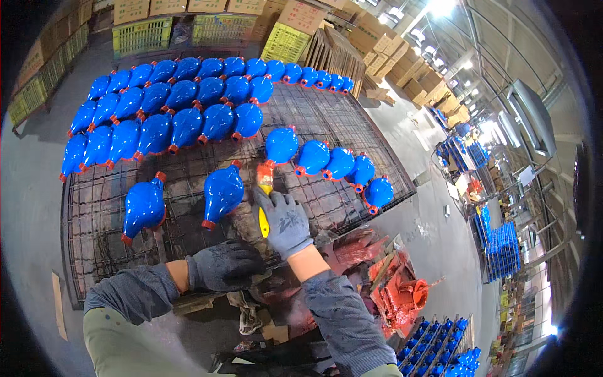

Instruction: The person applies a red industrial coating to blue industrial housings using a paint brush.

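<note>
In my gloved right hand (pixel 286 220) is a paintbrush (pixel 264 221) with a yellow handle. Its red-coated bristles touch the lower red end of a glossy blue, bulb-shaped part (pixel 282 145). My left hand (pixel 226 266), also in a grey glove, rests at the near edge of the wire-mesh table (pixel 182 242). It holds nothing that I can see, and its fingers look loosely stretched. Two more blue parts with red ends lie closest to it, one on the left (pixel 144 208) and one nearer the brush (pixel 223 193).
Several rows of blue parts (pixel 157 131) fill the table's far left, and a short row (pixel 339 163) runs right. A red-smeared paint container (pixel 411 293) stands beside my right forearm. Yellow crates (pixel 142 38) and cardboard boxes (pixel 301 16) line the back.
</note>
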`<act>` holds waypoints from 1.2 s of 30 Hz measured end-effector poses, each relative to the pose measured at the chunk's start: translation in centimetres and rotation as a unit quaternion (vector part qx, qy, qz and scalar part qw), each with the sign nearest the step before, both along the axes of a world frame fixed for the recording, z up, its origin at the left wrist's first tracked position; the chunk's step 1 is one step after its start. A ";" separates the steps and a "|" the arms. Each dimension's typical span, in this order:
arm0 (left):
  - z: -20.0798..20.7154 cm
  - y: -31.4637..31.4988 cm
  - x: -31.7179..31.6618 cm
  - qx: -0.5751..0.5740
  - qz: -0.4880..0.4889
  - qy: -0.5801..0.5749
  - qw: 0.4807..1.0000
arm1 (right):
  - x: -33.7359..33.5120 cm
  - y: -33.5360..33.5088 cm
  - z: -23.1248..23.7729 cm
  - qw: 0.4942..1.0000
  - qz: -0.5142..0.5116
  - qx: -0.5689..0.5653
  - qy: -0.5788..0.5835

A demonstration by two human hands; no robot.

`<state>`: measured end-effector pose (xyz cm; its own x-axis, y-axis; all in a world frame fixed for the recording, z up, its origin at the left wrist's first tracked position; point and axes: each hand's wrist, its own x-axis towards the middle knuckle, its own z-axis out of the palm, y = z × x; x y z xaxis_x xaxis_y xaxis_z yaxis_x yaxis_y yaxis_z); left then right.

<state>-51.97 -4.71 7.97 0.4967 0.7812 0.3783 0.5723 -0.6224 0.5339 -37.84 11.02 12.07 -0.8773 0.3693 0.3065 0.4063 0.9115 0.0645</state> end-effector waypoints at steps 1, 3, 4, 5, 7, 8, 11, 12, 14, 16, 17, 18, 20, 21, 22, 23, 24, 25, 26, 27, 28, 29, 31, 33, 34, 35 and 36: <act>0.2 0.0 0.1 -0.009 0.000 0.002 1.000 | 0.3 0.6 -0.6 0.999 -0.013 0.035 0.010; -0.6 0.0 0.0 0.002 0.002 -0.006 1.000 | -0.1 0.3 -0.4 1.000 -0.011 0.018 -0.007; -0.8 -0.1 -0.1 0.013 0.005 -0.015 1.000 | -0.3 0.1 -0.3 1.000 -0.010 0.003 -0.025; -0.7 0.0 0.0 0.013 0.003 -0.017 1.000 | -0.2 -0.2 0.3 1.000 0.005 0.002 -0.026; -0.1 0.1 0.1 0.002 -0.005 -0.016 1.000 | -0.2 0.6 -0.2 1.000 -0.006 0.012 -0.005; 0.0 0.0 0.0 0.001 -0.004 -0.015 1.000 | -0.4 0.7 -0.4 1.000 -0.014 0.020 0.019; 0.0 0.0 -0.1 0.007 0.005 -0.031 0.999 | 0.1 0.4 -0.1 1.000 -0.012 0.005 0.025; -0.3 0.0 -0.1 0.008 0.007 -0.026 1.000 | 0.2 0.2 0.1 0.999 -0.020 -0.024 0.012; -0.3 0.0 -0.1 0.009 0.006 -0.019 1.000 | -0.1 0.4 -0.2 1.000 -0.004 -0.021 0.019; 0.2 0.0 -0.1 0.000 0.000 -0.016 1.000 | -0.1 1.0 -0.6 0.999 -0.006 0.021 0.047; 0.0 0.1 -0.1 0.000 0.003 -0.015 1.000 | -0.2 1.1 -0.5 1.000 -0.011 0.006 0.025; -0.2 0.0 -0.1 0.005 0.005 -0.015 1.000 | -0.4 1.0 -0.4 1.000 -0.008 0.005 0.025; -0.4 0.1 -0.1 0.010 0.006 -0.017 1.000 | -0.3 0.3 -0.2 1.000 -0.010 -0.008 0.002; -0.4 0.2 -0.1 0.006 0.001 -0.016 1.000 | -0.3 0.3 -0.1 1.000 0.005 0.004 0.015; -0.4 0.2 -0.1 0.002 -0.004 -0.015 1.000 | -0.2 0.5 -0.3 1.000 0.004 0.004 0.014; -0.2 0.1 -0.1 0.002 -0.004 -0.014 1.000 | -0.3 0.7 -0.4 1.000 -0.007 0.007 0.010; 0.0 0.0 -0.1 -0.001 0.001 -0.010 1.000 | -0.4 0.9 -0.5 1.000 -0.019 0.009 0.005; 0.1 -0.1 -0.1 -0.005 0.006 -0.006 1.000 | -0.4 0.7 -0.7 0.998 -0.043 -0.012 -0.045; -0.3 -0.1 -0.1 -0.005 0.007 -0.007 1.000 | -0.4 0.6 -0.7 0.998 -0.042 -0.011 -0.045; -1.1 -0.1 -0.1 0.005 0.005 -0.019 1.000 | -0.3 0.5 -0.8 1.000 -0.015 -0.006 -0.006; -1.5 0.0 -0.1 0.014 0.003 -0.032 0.999 | -0.4 0.5 -0.9 0.999 0.012 -0.001 0.033; -1.2 0.1 -0.1 0.015 0.000 -0.031 0.999 | -0.2 0.6 -0.9 0.999 0.009 0.000 0.033; -0.2 0.3 -0.1 -0.014 -0.006 -0.011 1.000 | 0.1 0.9 -1.1 0.999 -0.033 -0.026 -0.022; 0.0 0.0 -0.4 -0.030 0.002 -0.001 1.000 | 0.2 1.0 -1.3 0.997 -0.051 -0.041 -0.049; -0.1 -0.1 -0.5 -0.046 0.009 0.008 0.999 | 0.5 0.7 -1.4 0.999 -0.020 -0.033 -0.009; -0.4 -0.1 -0.6 -0.046 0.007 0.008 0.999 | 0.8 0.5 -1.3 0.999 0.008 -0.026 0.030; -0.8 0.0 -0.7 -0.039 -0.004 -0.004 0.999 | 0.8 0.6 -1.2 0.999 0.005 -0.026 0.029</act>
